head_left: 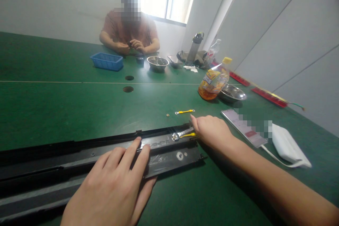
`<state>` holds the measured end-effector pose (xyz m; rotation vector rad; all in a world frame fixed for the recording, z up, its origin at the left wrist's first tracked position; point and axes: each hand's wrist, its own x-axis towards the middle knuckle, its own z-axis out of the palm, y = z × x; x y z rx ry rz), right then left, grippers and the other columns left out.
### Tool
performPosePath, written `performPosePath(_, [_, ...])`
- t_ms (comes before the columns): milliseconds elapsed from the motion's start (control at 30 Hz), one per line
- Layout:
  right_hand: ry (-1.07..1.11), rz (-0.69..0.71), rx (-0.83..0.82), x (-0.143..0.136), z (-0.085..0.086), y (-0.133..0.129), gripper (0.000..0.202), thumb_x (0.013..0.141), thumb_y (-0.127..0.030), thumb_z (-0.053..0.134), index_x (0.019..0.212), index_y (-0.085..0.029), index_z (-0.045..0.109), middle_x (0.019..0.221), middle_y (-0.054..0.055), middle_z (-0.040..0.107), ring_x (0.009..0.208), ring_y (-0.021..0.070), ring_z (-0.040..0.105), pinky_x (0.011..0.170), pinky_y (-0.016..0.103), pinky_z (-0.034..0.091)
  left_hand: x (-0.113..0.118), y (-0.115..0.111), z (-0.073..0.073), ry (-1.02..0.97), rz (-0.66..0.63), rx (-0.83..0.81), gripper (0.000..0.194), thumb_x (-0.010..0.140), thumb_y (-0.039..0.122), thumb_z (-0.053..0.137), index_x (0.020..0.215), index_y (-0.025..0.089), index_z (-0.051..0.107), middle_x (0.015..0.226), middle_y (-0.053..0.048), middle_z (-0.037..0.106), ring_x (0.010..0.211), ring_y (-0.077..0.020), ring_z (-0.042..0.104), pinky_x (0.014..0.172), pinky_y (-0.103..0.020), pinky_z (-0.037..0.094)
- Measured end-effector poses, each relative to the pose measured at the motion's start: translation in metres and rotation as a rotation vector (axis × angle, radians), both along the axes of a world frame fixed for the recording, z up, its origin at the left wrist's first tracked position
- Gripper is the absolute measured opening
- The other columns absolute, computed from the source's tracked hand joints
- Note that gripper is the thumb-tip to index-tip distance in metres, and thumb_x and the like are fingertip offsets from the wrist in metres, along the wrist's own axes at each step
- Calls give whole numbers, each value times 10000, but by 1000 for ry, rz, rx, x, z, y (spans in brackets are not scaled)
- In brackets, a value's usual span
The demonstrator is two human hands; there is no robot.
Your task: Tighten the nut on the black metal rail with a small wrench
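Note:
A long black housing (169, 159) lies across the table's near left. My left hand (113, 176) grips it, with fingers spread over the top and thumb at its near edge. My right hand (212, 129) is closed around a ring wrench (182, 133) at the housing's right end. The wrench's ring sits around a fastener inside the channel. Beside the wrench a yellow wire (188, 135) runs under the fist; its ends are hard to see. Beyond the housing lie a small ring or nut (167, 115) and a short yellow wire with ring terminals (185, 111).
A phone (245, 127) and a white cabled item (288, 144) lie to the right. Behind stand a drink bottle (213, 81) and a metal bowl (233, 93). Across the green table (66, 106), a person (129, 31) sits near a blue basket (107, 61) and another bowl (158, 63).

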<state>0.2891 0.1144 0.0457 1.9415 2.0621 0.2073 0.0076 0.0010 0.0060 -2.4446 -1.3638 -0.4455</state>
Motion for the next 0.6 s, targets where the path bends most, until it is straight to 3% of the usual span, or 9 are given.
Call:
performPosePath(167, [-13,20,1,0,-2,2,628,1135,-390,293,933,-127,827,930,194,830,880,368,821,752,430,621,0,1,0,13,0,5,587,912,460,622,1425,174,603,1450,-177,644,1099,-342,628,918,-519,490])
performPosePath(467, [-69,-4,-35,4,7,-35,662,1138,-405,298,839,-139,825,862,186,830,830,384,821,694,437,622,-1,-1,-2,7,15,-13,605,917,485,608,1445,190,587,1468,-162,634,1124,-344,629,943,-519,478])
performPosePath(600, [-95,38,-47,3,6,-34,657,1142,-388,285,870,-130,825,861,199,826,838,401,821,685,460,625,-1,0,-2,16,24,-23,595,923,482,594,1449,203,583,1475,-155,632,1128,-342,632,947,-518,477])
